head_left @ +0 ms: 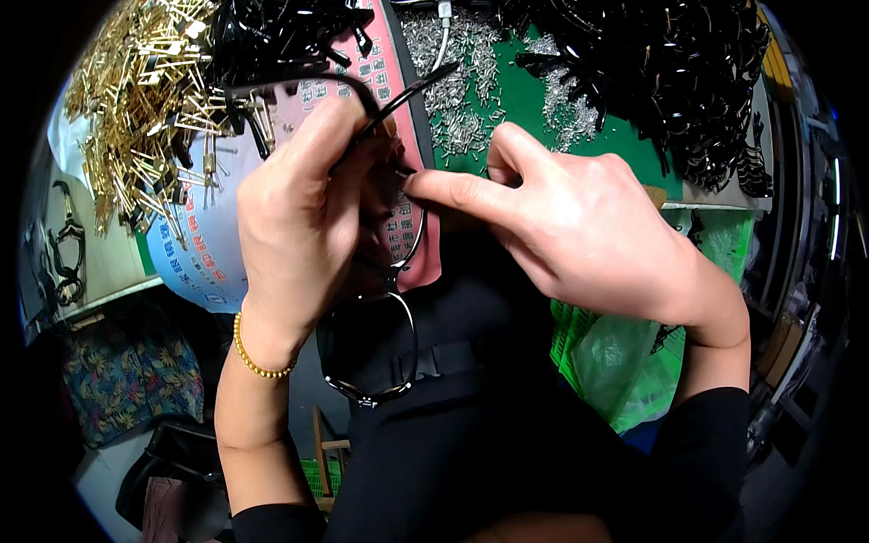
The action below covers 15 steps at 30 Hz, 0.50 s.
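Note:
My left hand (294,195), with a gold bead bracelet (258,353) on its wrist, grips a pair of eyeglasses by the side, fingers closed. The black-rimmed front of the eyeglasses (369,395) hangs down over my dark clothing. Their slim black temple arms (412,96) stick up past my left fingers. My right hand (588,222) reaches in from the right, its fingers bent and closed. One of its fingertips meets a small dark part beside the eyeglasses, close to my left fingers. What this pinch holds, if anything, is too small and hidden to tell.
Small silver screws (460,127) lie heaped on the green bench top (525,100). Black temple arms (652,81) are piled at the far right, gold-coloured metal parts (149,118) at the far left. A pink-and-blue printed sheet (204,262) overhangs the bench edge. A green bag (625,371) hangs lower right.

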Each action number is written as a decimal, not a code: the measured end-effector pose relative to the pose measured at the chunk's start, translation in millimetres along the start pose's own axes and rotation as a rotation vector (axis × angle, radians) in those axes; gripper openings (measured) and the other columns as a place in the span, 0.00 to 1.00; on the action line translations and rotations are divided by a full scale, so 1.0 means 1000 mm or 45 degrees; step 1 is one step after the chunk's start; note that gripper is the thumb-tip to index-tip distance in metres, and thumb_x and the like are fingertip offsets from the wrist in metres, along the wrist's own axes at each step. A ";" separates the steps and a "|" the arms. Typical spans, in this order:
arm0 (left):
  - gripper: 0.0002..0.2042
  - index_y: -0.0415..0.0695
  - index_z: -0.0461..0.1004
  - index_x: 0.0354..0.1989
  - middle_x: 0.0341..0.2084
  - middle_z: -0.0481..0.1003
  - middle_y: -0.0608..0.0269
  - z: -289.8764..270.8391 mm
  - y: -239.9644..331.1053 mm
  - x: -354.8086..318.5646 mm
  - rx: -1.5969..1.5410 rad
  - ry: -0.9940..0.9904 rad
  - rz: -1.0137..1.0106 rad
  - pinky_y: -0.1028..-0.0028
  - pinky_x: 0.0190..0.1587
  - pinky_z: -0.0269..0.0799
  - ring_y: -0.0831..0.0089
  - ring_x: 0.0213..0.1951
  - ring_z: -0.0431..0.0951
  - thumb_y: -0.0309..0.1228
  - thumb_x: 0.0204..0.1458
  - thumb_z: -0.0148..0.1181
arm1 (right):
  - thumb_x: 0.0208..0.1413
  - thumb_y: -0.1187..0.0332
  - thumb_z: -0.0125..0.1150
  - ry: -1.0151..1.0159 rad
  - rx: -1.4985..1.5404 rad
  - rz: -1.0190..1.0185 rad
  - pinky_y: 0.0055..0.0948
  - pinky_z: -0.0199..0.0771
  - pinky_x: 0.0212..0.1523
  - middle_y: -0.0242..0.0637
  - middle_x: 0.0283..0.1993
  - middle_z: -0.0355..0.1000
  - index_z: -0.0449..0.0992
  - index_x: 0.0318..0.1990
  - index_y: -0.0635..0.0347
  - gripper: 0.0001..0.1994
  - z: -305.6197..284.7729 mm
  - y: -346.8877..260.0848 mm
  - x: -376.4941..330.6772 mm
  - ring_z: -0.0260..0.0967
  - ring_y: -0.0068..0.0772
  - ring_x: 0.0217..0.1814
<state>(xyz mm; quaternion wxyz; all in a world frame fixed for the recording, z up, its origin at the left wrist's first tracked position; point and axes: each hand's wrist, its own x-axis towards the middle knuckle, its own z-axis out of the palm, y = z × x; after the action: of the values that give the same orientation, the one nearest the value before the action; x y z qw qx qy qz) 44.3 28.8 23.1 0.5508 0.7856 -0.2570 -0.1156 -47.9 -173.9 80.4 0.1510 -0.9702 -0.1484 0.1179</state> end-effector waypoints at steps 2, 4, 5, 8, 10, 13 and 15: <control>0.07 0.39 0.76 0.40 0.25 0.78 0.60 0.000 -0.002 0.002 0.094 0.032 0.145 0.76 0.28 0.73 0.72 0.24 0.79 0.15 0.57 0.58 | 0.54 0.74 0.60 0.033 0.017 0.024 0.33 0.74 0.23 0.36 0.36 0.65 0.73 0.63 0.38 0.28 -0.002 0.000 0.001 0.72 0.37 0.26; 0.06 0.39 0.75 0.41 0.24 0.78 0.62 0.001 0.003 0.001 0.001 0.020 0.052 0.78 0.27 0.72 0.77 0.22 0.78 0.17 0.58 0.58 | 0.54 0.74 0.61 0.127 -0.007 0.033 0.34 0.75 0.23 0.36 0.35 0.65 0.73 0.62 0.37 0.27 0.001 -0.002 0.001 0.72 0.37 0.25; 0.05 0.39 0.74 0.42 0.24 0.78 0.63 0.001 0.002 0.001 -0.092 0.005 0.013 0.79 0.26 0.71 0.81 0.22 0.77 0.18 0.60 0.58 | 0.54 0.74 0.61 0.174 -0.018 0.041 0.34 0.75 0.23 0.36 0.35 0.65 0.74 0.62 0.37 0.27 0.003 -0.003 0.001 0.71 0.37 0.24; 0.05 0.38 0.74 0.42 0.24 0.77 0.64 0.000 0.006 0.001 -0.085 -0.009 -0.059 0.79 0.26 0.71 0.82 0.22 0.76 0.18 0.60 0.57 | 0.53 0.74 0.61 0.206 -0.032 0.053 0.35 0.75 0.22 0.36 0.34 0.64 0.74 0.62 0.37 0.27 0.006 -0.005 0.004 0.71 0.38 0.24; 0.05 0.38 0.74 0.42 0.24 0.76 0.65 0.001 0.003 0.000 -0.123 0.001 -0.046 0.79 0.25 0.71 0.82 0.21 0.76 0.18 0.60 0.58 | 0.53 0.74 0.61 0.222 -0.034 0.049 0.35 0.74 0.21 0.36 0.34 0.64 0.74 0.61 0.37 0.27 0.006 -0.006 0.004 0.71 0.38 0.23; 0.04 0.38 0.74 0.42 0.24 0.76 0.65 -0.001 0.002 0.000 -0.122 -0.022 -0.026 0.79 0.24 0.71 0.83 0.21 0.75 0.18 0.60 0.57 | 0.52 0.74 0.62 0.243 -0.049 0.053 0.35 0.74 0.21 0.37 0.34 0.64 0.74 0.61 0.37 0.27 0.009 -0.007 0.004 0.71 0.38 0.23; 0.04 0.38 0.74 0.42 0.24 0.76 0.65 -0.001 0.003 0.001 -0.130 -0.039 -0.033 0.80 0.24 0.71 0.83 0.21 0.75 0.17 0.60 0.57 | 0.52 0.74 0.62 0.244 -0.064 0.057 0.35 0.74 0.21 0.37 0.34 0.64 0.75 0.61 0.37 0.27 0.010 -0.007 0.003 0.71 0.38 0.23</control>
<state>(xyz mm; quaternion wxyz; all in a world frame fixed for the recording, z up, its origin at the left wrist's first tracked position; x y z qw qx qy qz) 44.8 28.3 26.1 0.5845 0.7580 -0.2490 -0.1479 -49.7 -163.7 73.3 0.1374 -0.9836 -0.1143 0.0240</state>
